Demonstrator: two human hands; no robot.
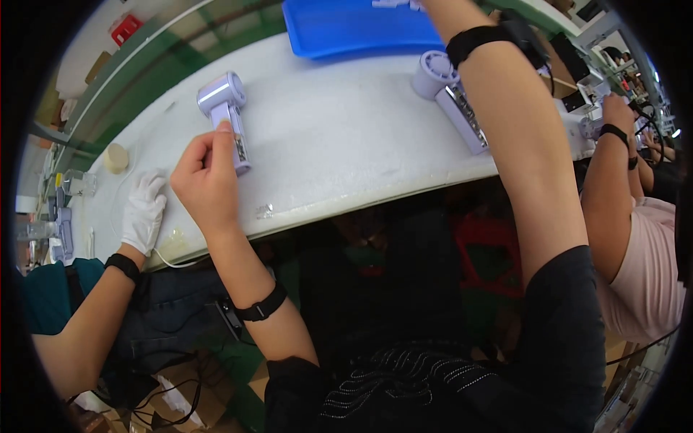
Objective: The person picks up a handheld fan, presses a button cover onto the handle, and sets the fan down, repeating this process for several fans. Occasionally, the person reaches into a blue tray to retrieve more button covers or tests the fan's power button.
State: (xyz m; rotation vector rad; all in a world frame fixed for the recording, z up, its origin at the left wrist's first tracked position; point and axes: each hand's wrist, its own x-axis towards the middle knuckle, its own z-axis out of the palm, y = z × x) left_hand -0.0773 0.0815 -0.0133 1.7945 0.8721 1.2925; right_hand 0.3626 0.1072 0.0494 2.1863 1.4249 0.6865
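Observation:
My left hand (208,173) is closed, its thumb and curled fingers gripping the handle of a lavender handheld fan (223,92). The fan's round head points up and away from me, and the side of its handle is uncovered, showing parts inside. My right arm (530,144) reaches up past the far edge of the picture, so the right hand is out of sight. Beside that arm lies a second lavender handheld fan (437,72), its handle also uncovered with shiny parts showing. Over the far side stands a blue tray (361,32) with small white pieces at its top.
A co-worker's white-gloved hand (146,209) rests on the white table (325,137) at left, near a round beige piece (115,158) and a thin white cable. Another lavender fan (65,229) lies at far left. Other people's arms work along the right.

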